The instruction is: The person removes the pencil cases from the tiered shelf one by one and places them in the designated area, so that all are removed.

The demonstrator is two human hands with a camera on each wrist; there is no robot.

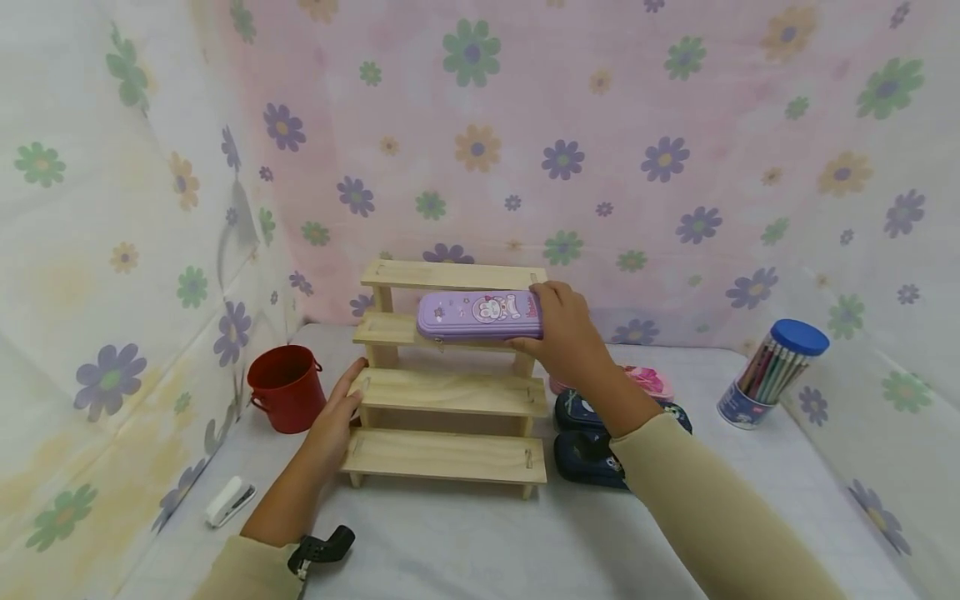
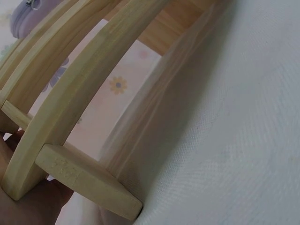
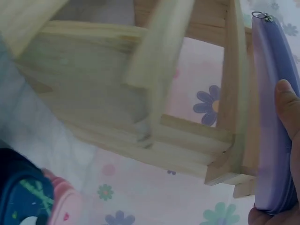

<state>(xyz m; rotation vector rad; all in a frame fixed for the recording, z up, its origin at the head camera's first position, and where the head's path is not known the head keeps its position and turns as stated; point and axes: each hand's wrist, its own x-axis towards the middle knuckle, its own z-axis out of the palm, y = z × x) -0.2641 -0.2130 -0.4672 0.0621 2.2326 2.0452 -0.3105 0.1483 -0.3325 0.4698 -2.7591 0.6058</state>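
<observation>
A pale wooden four-step rack [image 1: 450, 457] stands in the middle of the table. My right hand [image 1: 566, 333] grips the right end of a purple pencil case [image 1: 465, 315] with a cartoon rabbit on its lid. In the head view the case appears in front of the upper steps; whether it touches one, I cannot tell. The right wrist view shows my thumb [image 3: 287, 101] across the purple case [image 3: 269, 140], close beside the rack [image 3: 93, 89]. My left hand [image 1: 333, 421] holds the rack's left side at the second step from the bottom; its fingers are partly hidden in the left wrist view.
Dark blue pencil cases [image 1: 588, 458] and a pink one [image 1: 648, 382] lie right of the rack, partly behind my right arm. A red bucket [image 1: 288, 390] and a white stapler [image 1: 228, 502] are at left. A blue-lidded tub of pencils [image 1: 772, 375] stands far right.
</observation>
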